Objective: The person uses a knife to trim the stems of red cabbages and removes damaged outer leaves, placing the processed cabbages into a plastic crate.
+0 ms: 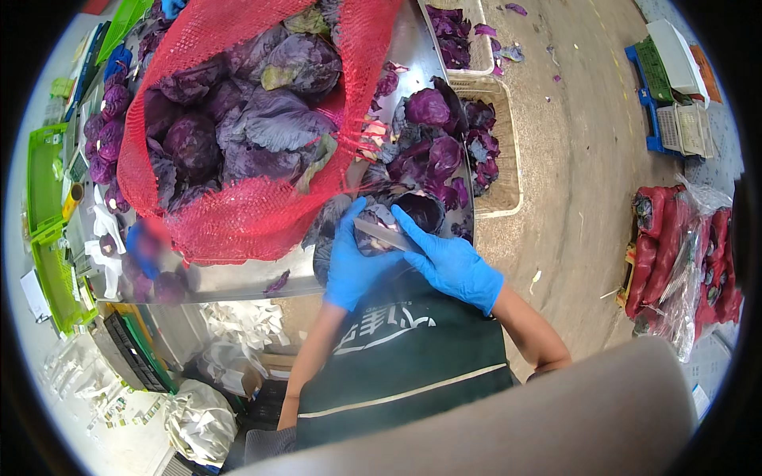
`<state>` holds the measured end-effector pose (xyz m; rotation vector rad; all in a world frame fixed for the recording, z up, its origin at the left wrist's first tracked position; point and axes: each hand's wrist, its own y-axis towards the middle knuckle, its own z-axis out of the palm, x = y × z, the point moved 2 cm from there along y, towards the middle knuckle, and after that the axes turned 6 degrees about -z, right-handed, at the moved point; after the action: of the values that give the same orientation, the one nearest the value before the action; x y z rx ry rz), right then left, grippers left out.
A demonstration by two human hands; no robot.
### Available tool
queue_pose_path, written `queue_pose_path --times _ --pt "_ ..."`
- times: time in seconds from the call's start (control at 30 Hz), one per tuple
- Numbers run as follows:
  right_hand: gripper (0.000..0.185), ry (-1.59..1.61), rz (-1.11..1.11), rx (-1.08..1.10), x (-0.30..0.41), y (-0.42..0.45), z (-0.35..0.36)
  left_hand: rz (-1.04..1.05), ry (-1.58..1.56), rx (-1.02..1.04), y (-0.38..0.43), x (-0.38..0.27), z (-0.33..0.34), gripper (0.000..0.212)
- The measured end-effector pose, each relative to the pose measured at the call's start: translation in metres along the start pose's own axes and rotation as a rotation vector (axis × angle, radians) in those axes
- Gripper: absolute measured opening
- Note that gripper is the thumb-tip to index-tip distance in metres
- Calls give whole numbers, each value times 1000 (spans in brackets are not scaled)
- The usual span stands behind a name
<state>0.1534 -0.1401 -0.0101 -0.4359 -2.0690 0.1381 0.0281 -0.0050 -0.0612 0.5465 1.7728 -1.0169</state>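
My left hand (352, 268), in a blue glove, grips a purple cabbage (372, 217) from its left side and below. A knife is in my gloved right hand (455, 268); its blade (381, 234) lies across the pale stem end of that cabbage, and the handle is hidden by my fingers. Just beyond the hands is a dark cupped cabbage leaf (421, 209). An open red mesh sack (238, 238) full of purple cabbages (193, 143) takes up much of the metal table (238, 284). Cut leaves (422, 160) are heaped to the right of the sack.
Pale plastic crates (506, 178) with leaves stand beyond the table's right edge. Trimmed cabbages (113, 140) lie at the table's left, near white gloves (107, 223) and green crates (44, 178). Packed red mesh sacks (661, 238) stand at the far right. Scraps litter the floor (571, 178).
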Motion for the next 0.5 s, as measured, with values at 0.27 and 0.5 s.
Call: queue_pose_path --times 0.27,0.5 --pt "58 111 20 -123 -3 4 4 -144 -192 67 -8 -9 9 90" --pt "42 585 285 -152 -18 6 -1 -25 -29 92 -17 -14 -10 97"
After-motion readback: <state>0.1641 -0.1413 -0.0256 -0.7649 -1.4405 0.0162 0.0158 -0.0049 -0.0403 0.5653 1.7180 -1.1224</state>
